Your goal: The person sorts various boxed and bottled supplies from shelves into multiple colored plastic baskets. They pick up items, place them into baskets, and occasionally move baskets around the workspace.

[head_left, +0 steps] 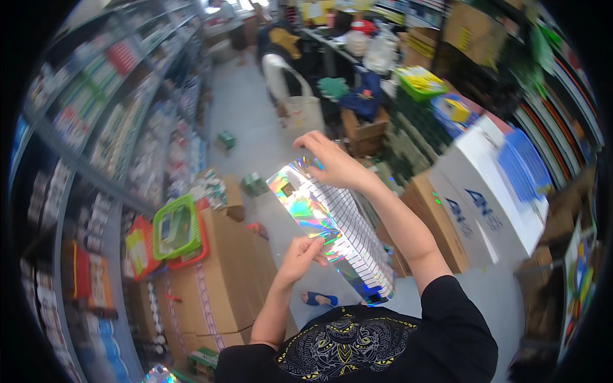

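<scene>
While the left hand (300, 258) pinches the shiny package (348, 230) by its left edge, just beyond the black tee (396, 338), the right hand (335, 166) sits fingers-apart at the far end, so it's probably mid-handling and next needs a steady pinch.

Dark-blue lettering (483, 209) twice on white box (460, 163); print on left shelf packages (116, 137) too blurred.

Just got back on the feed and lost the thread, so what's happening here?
A person is handling a long, shiny, rainbow-reflecting package with both hands. The left hand pinches its left edge; the right hand is at its far end, thumb and fingers apart. To the left, a green basket sits above a large cardboard box.
</scene>
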A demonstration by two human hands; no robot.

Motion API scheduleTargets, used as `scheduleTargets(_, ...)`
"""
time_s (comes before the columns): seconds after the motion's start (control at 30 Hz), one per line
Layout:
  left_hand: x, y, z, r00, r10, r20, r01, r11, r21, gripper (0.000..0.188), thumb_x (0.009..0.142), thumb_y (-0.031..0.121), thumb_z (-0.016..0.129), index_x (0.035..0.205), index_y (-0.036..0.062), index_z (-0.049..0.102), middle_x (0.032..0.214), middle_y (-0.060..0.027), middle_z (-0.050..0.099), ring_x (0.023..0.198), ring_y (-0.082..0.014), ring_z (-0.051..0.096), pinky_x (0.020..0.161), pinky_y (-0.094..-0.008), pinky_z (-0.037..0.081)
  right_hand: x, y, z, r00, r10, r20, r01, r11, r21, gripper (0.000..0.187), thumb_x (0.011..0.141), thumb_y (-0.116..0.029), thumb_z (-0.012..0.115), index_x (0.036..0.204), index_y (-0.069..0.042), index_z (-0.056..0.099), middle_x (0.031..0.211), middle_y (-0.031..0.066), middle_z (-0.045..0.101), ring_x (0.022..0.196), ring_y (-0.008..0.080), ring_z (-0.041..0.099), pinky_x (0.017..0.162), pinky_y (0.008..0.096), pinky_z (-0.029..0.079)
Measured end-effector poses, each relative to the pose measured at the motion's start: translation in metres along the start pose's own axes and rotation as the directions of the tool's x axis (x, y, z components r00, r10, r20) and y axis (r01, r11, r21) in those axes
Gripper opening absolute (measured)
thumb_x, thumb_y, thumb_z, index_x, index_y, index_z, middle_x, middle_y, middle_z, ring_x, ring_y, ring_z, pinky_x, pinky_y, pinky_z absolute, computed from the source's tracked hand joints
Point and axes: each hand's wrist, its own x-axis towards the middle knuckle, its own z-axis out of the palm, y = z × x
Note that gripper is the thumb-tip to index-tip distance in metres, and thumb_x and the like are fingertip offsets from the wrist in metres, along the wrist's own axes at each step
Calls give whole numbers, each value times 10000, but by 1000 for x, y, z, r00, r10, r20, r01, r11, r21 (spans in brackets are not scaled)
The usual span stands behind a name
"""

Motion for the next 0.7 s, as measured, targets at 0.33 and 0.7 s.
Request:
scheduleTargets(0.33, -35, 9, -88, 764, 286, -578, -397, 915, -72, 300, 932, 212, 520, 931, -68, 628, 778, -109, 653, 660, -151, 636, 632, -266, 492, 12, -107, 109, 999, -11, -47, 20, 978, 206, 226, 812, -163, 627, 951, 13, 594, 740, 210, 616, 674, 362, 611, 593, 404, 477)
scheduleTargets(0.7, -88, 116, -156, 658, 692, -297, -52, 434, 899, 312, 704, 227, 719, 947, 47, 642, 868, -134, 624, 812, -285, 593, 677, -392, 459, 100, -105, 98, 903, -274, 331, 307, 951, -49, 59, 750, -69, 634, 795, -31, 632, 635, 155, 589, 574, 335, 571, 522, 384, 447)
